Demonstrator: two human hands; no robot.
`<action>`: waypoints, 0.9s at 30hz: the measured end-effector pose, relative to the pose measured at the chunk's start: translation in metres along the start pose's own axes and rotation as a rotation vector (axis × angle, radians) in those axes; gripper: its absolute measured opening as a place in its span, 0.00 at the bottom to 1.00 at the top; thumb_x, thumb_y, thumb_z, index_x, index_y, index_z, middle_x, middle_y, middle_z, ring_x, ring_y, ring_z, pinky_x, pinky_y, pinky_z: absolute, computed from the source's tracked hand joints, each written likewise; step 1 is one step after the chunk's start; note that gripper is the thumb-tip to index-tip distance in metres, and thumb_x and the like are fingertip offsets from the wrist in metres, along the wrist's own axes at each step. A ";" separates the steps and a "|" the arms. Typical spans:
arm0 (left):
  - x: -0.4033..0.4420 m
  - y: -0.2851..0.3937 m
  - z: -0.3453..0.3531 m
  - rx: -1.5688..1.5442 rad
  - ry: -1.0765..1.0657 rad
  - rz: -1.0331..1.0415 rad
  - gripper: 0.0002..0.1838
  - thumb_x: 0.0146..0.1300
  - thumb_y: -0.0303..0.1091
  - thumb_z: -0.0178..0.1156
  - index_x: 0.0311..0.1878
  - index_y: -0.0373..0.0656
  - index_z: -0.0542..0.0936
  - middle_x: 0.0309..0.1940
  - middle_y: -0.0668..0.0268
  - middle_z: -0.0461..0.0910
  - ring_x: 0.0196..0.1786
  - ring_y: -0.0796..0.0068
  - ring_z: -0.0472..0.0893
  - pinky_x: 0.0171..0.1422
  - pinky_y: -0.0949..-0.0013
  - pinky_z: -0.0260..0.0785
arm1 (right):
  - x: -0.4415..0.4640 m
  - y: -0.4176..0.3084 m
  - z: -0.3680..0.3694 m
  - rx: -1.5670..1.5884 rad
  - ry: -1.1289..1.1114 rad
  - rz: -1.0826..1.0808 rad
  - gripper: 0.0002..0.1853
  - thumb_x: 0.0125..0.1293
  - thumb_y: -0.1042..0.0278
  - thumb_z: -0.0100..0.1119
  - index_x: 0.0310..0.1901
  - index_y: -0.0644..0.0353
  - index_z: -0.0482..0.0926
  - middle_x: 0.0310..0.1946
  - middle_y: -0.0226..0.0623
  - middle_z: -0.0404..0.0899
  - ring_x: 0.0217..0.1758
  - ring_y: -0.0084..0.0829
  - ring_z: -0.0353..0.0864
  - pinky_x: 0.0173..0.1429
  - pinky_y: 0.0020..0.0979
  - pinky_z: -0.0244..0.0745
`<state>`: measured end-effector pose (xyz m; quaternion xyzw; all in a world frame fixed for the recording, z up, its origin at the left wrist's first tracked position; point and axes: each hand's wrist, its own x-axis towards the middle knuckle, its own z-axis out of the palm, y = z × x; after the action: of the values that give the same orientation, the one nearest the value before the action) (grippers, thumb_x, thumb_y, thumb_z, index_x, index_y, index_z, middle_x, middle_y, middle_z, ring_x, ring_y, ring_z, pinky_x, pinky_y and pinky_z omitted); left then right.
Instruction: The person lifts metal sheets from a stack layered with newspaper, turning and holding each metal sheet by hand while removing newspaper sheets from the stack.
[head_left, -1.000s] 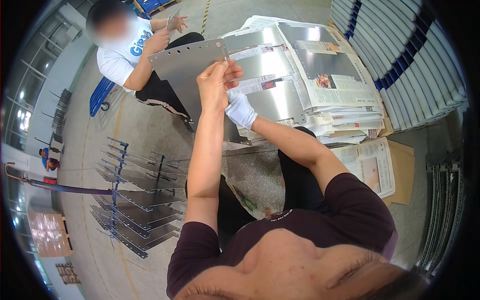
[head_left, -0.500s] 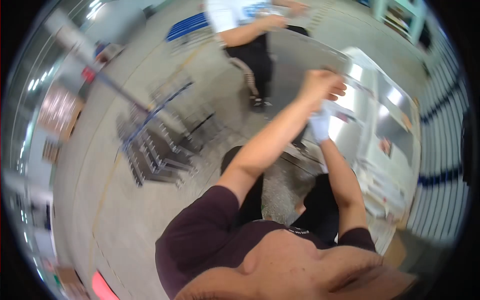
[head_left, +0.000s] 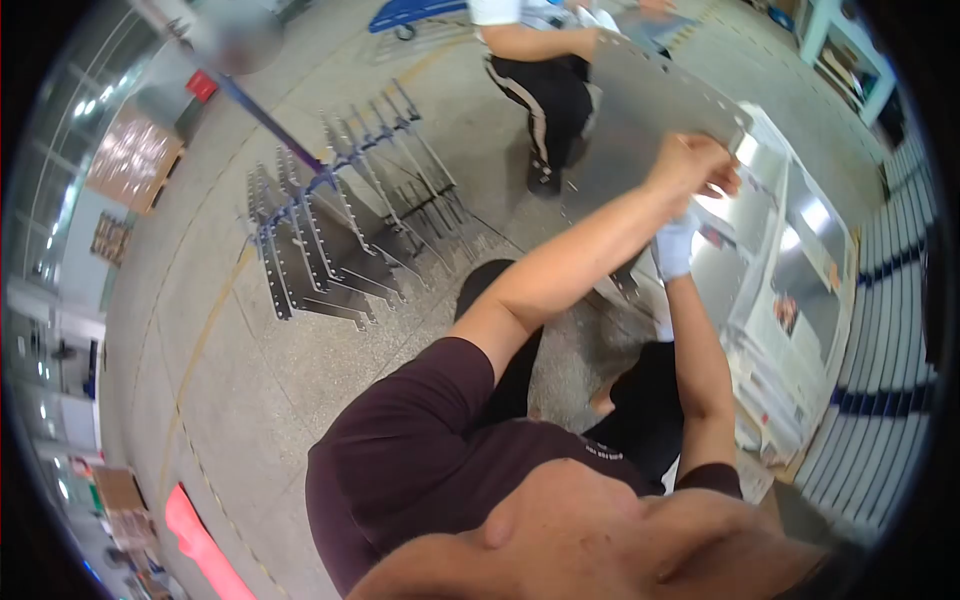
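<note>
- Positions the bare left hand [head_left: 697, 168] at the right-hand edge of a thin metal plate [head_left: 638, 118], in front of its surface.
- Curls the fingers loosely, thumb and forefinger drawn close together. Cannot tell whether pinched on the edge, on something thin, or on nothing.
- Places the gloved right hand [head_left: 674, 245] just below the left, near the same edge. Blurred and partly covered; cannot tell how far closed, or whether gripping the plate.
- Location of the plate: ahead of the body, beyond the left forearm, steeply tilted, with holes along the upper edge. Cannot tell on what supported.
- Beyond the plate: a co-worker [head_left: 548, 88] in dark trousers, one forearm near the upper corner.
- To the right: a stack of newspaper [head_left: 788, 362] interleaved with shiny sheets, beside upright pale panels [head_left: 878, 352] with dark blue bands.
- To the left, on the floor: a rack [head_left: 318, 182] carrying perforated plates, well apart from both hands.
- Farther off, at the top: a blue cart [head_left: 412, 13].
</note>
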<state>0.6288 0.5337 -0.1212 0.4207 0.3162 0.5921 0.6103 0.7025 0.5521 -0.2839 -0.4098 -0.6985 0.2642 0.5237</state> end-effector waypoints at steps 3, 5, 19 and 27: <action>0.004 -0.007 -0.002 0.049 0.058 0.028 0.08 0.56 0.33 0.60 0.31 0.36 0.80 0.24 0.61 0.81 0.25 0.74 0.80 0.26 0.74 0.68 | -0.001 -0.005 0.003 0.228 0.026 0.107 0.09 0.56 0.72 0.56 0.39 0.63 0.76 0.26 0.39 0.76 0.31 0.30 0.75 0.37 0.32 0.72; 0.001 -0.008 0.000 0.057 0.034 0.023 0.09 0.57 0.34 0.61 0.33 0.36 0.80 0.25 0.60 0.81 0.26 0.75 0.81 0.27 0.75 0.69 | -0.001 -0.036 -0.007 -0.024 0.075 0.015 0.09 0.54 0.70 0.57 0.36 0.63 0.76 0.27 0.50 0.77 0.30 0.43 0.76 0.36 0.37 0.72; 0.004 -0.005 0.005 0.165 -0.065 -0.058 0.12 0.64 0.32 0.55 0.44 0.34 0.79 0.34 0.58 0.83 0.33 0.73 0.83 0.30 0.77 0.72 | 0.002 -0.041 -0.016 0.137 0.019 0.068 0.12 0.58 0.70 0.56 0.44 0.61 0.77 0.34 0.47 0.80 0.39 0.45 0.80 0.43 0.35 0.73; 0.005 -0.005 0.001 0.170 -0.085 -0.064 0.12 0.64 0.32 0.55 0.46 0.34 0.79 0.36 0.57 0.83 0.34 0.73 0.83 0.31 0.77 0.72 | 0.004 -0.048 -0.017 0.182 0.068 0.112 0.09 0.58 0.71 0.56 0.40 0.63 0.78 0.31 0.48 0.81 0.34 0.43 0.80 0.39 0.35 0.73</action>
<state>0.6329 0.5388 -0.1249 0.4854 0.3525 0.5248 0.6039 0.7043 0.5291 -0.2381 -0.4075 -0.6296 0.3414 0.5666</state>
